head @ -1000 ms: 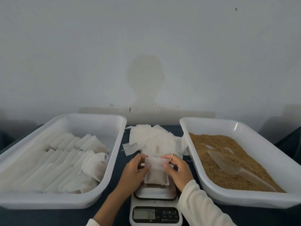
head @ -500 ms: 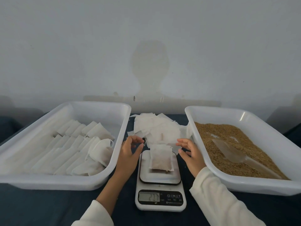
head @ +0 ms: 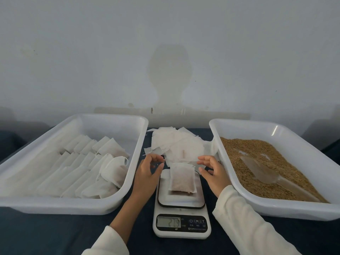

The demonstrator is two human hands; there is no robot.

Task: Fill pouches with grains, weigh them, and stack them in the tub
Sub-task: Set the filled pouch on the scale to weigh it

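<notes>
Both hands had drawn a little farther off the pouch since the frame half a second earlier, and the scale's readout had changed while the pouch stayed put on the platform.

Going left to right, I saw the left tub (head: 128,183) holding rows of filled pouches (head: 77,173), the nearest ones slumped rather than flat. My left hand (head: 147,173) hovered just beside the scale, its fingers (head: 158,161) loosely curled and holding nothing. The filled pouch (head: 182,179) lay flat on the scale (head: 181,205), touched by neither hand, with a pile of empty pouches (head: 176,144) on the counter (head: 46,234) behind it. My right hand (head: 213,173) hung on the other side, fingers relaxed and empty. The grain tub (head: 239,190) sat at far right with grains (head: 253,150) and a clear scoop (head: 265,172) lying in them.

I judged this the weighing step. Doing it well meant keeping both hands and sleeves clear of the platform until the display (head: 168,221) settled; its digits were too faint for me to read surely. I thought the pouch's corner near the platform's edge worth watching, since overhang could skew the reading.
</notes>
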